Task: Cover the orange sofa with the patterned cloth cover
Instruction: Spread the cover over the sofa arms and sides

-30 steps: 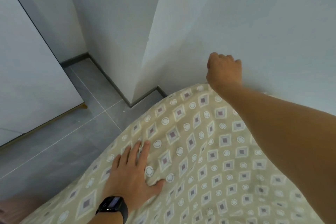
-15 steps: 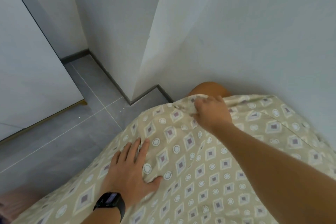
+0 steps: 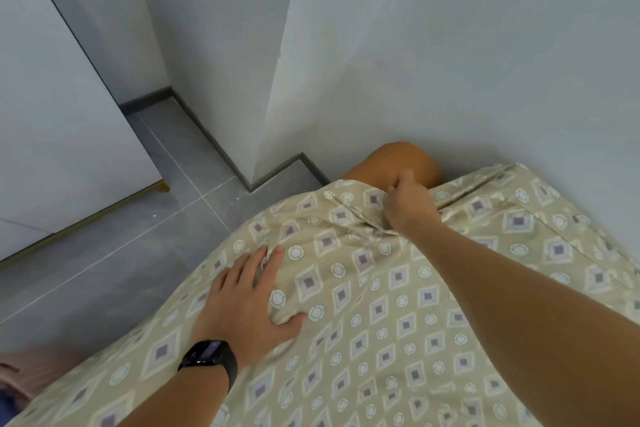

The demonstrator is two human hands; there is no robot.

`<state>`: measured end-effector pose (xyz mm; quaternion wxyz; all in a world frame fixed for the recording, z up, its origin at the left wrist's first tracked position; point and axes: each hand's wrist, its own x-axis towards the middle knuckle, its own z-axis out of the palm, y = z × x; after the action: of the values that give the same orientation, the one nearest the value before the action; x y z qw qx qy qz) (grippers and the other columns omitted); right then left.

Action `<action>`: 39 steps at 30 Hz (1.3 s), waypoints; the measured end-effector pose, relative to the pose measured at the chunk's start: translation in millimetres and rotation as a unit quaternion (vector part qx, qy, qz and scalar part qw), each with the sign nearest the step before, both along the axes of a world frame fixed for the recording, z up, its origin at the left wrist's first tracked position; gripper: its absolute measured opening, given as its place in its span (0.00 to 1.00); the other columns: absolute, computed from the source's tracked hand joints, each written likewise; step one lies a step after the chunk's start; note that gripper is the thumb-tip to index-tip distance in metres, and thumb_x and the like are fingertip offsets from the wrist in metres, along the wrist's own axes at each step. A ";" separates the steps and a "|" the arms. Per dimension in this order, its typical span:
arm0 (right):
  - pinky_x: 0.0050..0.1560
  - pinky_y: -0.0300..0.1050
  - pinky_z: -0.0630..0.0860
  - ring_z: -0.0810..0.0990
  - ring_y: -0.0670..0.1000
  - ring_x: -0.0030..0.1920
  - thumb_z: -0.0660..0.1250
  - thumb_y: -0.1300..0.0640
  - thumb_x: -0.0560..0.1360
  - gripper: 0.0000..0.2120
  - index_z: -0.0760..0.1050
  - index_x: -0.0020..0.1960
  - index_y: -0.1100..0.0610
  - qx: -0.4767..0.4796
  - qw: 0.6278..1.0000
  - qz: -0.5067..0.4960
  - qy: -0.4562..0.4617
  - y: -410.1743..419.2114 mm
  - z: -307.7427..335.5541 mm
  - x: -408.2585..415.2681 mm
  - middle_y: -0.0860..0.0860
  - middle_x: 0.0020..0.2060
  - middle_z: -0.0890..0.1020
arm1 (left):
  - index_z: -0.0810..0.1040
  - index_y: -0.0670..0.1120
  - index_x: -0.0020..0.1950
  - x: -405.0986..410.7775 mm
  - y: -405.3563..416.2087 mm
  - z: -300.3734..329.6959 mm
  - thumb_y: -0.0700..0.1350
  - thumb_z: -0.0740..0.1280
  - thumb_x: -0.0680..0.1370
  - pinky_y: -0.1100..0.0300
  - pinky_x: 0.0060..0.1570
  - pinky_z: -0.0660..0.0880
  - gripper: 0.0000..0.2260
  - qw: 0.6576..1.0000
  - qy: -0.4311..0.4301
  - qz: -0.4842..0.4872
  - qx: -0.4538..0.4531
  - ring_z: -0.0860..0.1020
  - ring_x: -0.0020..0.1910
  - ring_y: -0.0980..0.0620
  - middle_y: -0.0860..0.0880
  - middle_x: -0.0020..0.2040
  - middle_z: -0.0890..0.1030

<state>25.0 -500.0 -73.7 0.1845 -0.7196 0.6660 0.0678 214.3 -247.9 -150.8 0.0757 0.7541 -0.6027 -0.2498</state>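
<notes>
A: Patterned cloth cover (image 3: 398, 305) fills the frame from six o'clock to three, hiding nearly all the orange sofa (image 3: 391, 163); one bare corner pokes out at twelve.

B: Left hand (image 3: 246, 302), black watch (image 3: 207, 355) on the wrist, lies flat with fingers spread at seven. Grey floor (image 3: 114, 253) lies open at nine.

A: Right hand (image 3: 407, 204) pinches the cover's folded edge by that corner, close against the white wall (image 3: 467, 45).
</notes>
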 end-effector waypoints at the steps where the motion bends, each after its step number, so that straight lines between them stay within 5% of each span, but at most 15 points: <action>1: 0.47 0.51 0.72 0.78 0.61 0.51 0.58 0.51 0.83 0.13 0.68 0.61 0.59 0.026 0.999 -0.024 0.032 -5.5 -2.4 2.9 0.60 0.55 0.78 | 0.52 0.55 0.83 -0.2 -0.1 0.1 0.79 0.55 0.68 0.45 0.74 0.64 0.49 1.000 0.002 0.003 -0.002 0.65 0.77 0.44 0.50 0.79 0.63; 5: 0.48 0.49 0.77 0.79 0.55 0.48 0.71 0.40 0.74 0.21 0.72 0.57 0.54 0.128 0.982 0.073 0.120 -19.9 1.3 9.8 0.51 0.45 0.80 | 0.43 0.58 0.83 0.8 0.5 0.3 0.80 0.52 0.68 0.48 0.77 0.57 0.49 1.000 0.009 -0.005 0.001 0.56 0.80 0.47 0.52 0.82 0.54; 8: 0.39 0.46 0.73 0.79 0.53 0.42 0.72 0.39 0.73 0.20 0.76 0.53 0.54 0.153 0.953 0.166 0.200 -17.6 10.1 15.3 0.50 0.39 0.79 | 0.38 0.59 0.82 1.5 0.9 0.8 0.80 0.51 0.68 0.48 0.78 0.53 0.49 1.000 0.017 -0.006 0.001 0.52 0.81 0.48 0.53 0.83 0.50; 12: 0.56 0.53 0.69 0.73 0.53 0.54 0.61 0.43 0.79 0.10 0.73 0.52 0.49 0.062 0.947 0.261 0.175 6.6 4.1 22.0 0.46 0.48 0.73 | 0.36 0.59 0.81 1.9 -0.6 3.5 0.80 0.50 0.68 0.48 0.79 0.52 0.49 1.000 0.020 -0.005 0.013 0.51 0.81 0.48 0.53 0.83 0.49; 15: 0.61 0.56 0.62 0.67 0.54 0.59 0.55 0.44 0.81 0.09 0.67 0.48 0.48 0.050 0.962 0.230 0.140 18.6 -16.4 25.8 0.48 0.52 0.71 | 0.37 0.59 0.81 2.3 -0.6 3.5 0.80 0.52 0.68 0.47 0.79 0.51 0.49 0.999 0.035 -0.001 0.021 0.51 0.81 0.47 0.53 0.83 0.49; 23: 0.46 0.52 0.66 0.74 0.57 0.42 0.57 0.46 0.77 0.16 0.77 0.39 0.54 -0.186 0.972 0.103 0.103 18.9 -67.8 47.2 0.53 0.34 0.79 | 0.48 0.57 0.83 4.3 -4.3 1.8 0.78 0.57 0.67 0.44 0.76 0.59 0.49 0.999 0.025 -0.006 0.040 0.60 0.79 0.43 0.50 0.81 0.57; 32: 0.43 0.51 0.64 0.72 0.57 0.37 0.61 0.48 0.75 0.14 0.77 0.37 0.55 -0.195 0.960 0.190 0.068 5.8 -73.4 37.7 0.53 0.31 0.77 | 0.50 0.56 0.82 1.1 -4.7 -4.1 0.78 0.60 0.67 0.43 0.73 0.64 0.50 1.000 0.010 0.001 0.023 0.65 0.76 0.42 0.48 0.80 0.62; 39: 0.45 0.52 0.64 0.73 0.56 0.40 0.57 0.47 0.76 0.17 0.81 0.42 0.55 -0.174 0.963 0.205 0.030 1.7 -70.4 30.0 0.53 0.36 0.80 | 0.47 0.61 0.82 -2.5 -6.9 5.4 0.80 0.61 0.65 0.47 0.76 0.58 0.51 0.998 0.004 0.038 0.052 0.62 0.77 0.46 0.52 0.81 0.59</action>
<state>55.0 -498.4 -144.1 0.0183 -0.8596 0.5106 0.0086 211.8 -254.8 -145.4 0.0488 0.7785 -0.5592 -0.2809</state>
